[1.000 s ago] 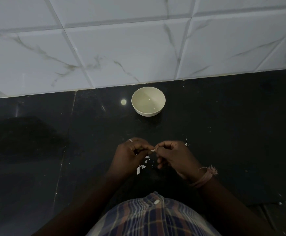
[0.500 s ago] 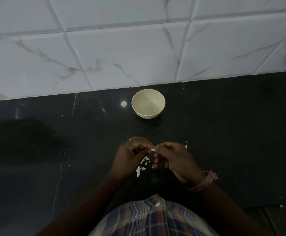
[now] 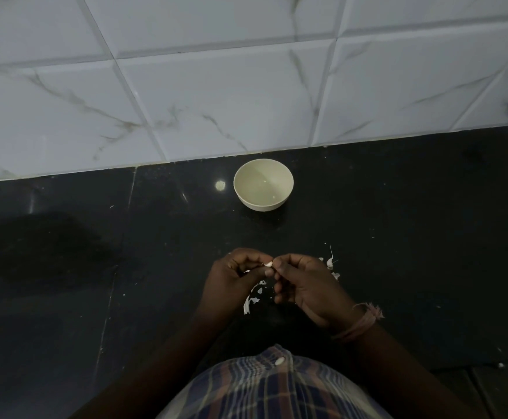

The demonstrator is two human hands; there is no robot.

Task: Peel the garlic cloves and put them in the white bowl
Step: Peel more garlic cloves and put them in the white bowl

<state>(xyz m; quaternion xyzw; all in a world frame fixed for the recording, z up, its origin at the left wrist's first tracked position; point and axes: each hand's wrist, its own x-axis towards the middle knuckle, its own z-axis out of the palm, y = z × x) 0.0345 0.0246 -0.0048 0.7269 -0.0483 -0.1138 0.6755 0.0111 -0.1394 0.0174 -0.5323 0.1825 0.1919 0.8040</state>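
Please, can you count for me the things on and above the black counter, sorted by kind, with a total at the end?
White bowl: 1
Garlic clove, pinched between the left hand and the right hand: 1
Hands: 2
Groups of loose garlic skin on the counter, one under the hands, one to the right: 2
Total: 6

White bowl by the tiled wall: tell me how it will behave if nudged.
The small round white bowl looks empty, so probably light and apt to slide on the glossy black counter. Its narrow base suggests a rim push might tip it.
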